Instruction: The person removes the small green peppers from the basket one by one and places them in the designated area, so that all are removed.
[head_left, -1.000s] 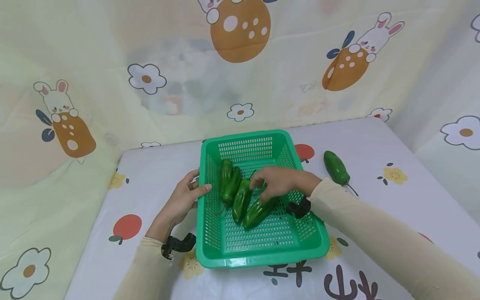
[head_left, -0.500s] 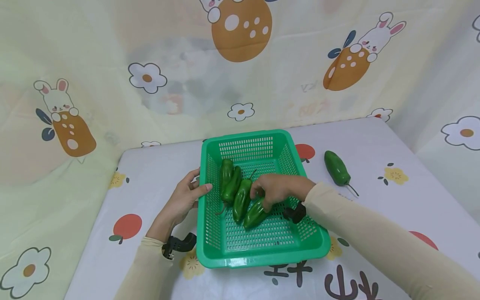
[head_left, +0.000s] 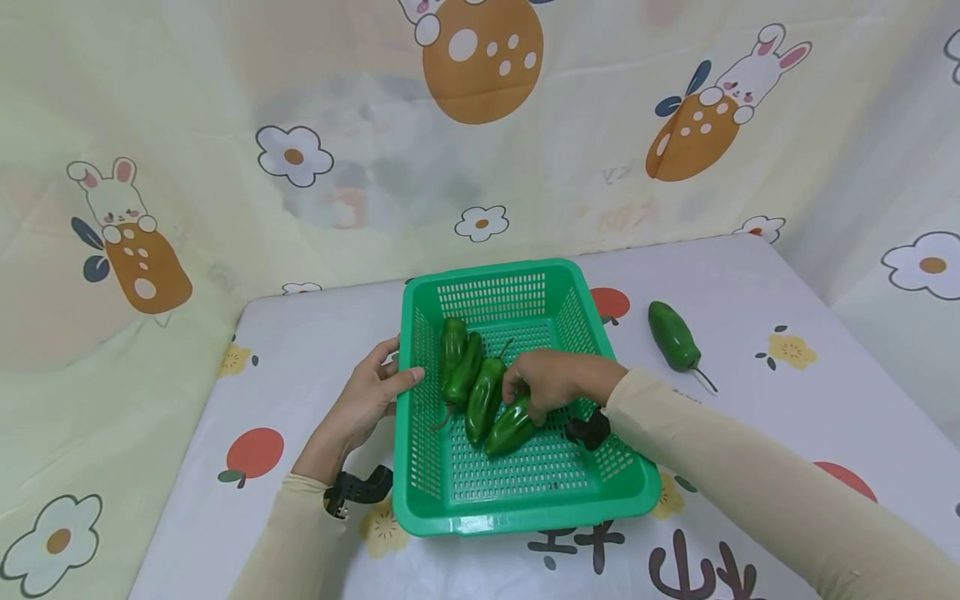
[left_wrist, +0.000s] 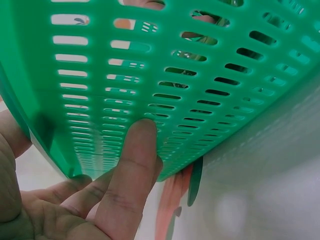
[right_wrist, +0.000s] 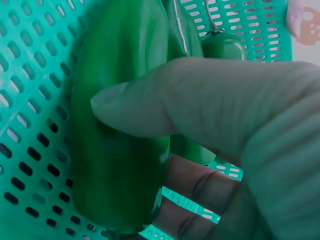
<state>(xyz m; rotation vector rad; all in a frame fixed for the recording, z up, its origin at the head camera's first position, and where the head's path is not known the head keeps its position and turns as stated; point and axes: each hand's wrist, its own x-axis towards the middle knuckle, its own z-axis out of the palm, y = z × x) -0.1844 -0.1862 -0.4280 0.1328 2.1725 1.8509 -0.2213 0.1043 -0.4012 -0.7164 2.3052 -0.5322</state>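
Note:
A green plastic basket (head_left: pixel 525 523) with slotted walls stands on the table. My left hand (head_left: pixel 367 396) holds its left rim, thumb over the edge; in the left wrist view the fingers (left_wrist: pixel 131 175) press the outer wall. Inside the basket, my right hand (head_left: pixel 551 379) grips a green pepper (head_left: pixel 512 429) lying nearest the front. The right wrist view shows the thumb across this glossy pepper (right_wrist: pixel 120 175) and fingers on its other side; the hand hides one end of it. Three more green peppers (head_left: pixel 484 400) lie to its left in the basket.
Another green pepper (head_left: pixel 675 337) with a long stem lies on the table, right of the basket. A printed cloth (head_left: pixel 300 533) covers the tabletop. Patterned curtains (head_left: pixel 375 100) rise behind the table and at both sides.
My right hand has lowered slightly onto the front pepper, and its fingers have closed around it. The left hand and basket stay where they were.

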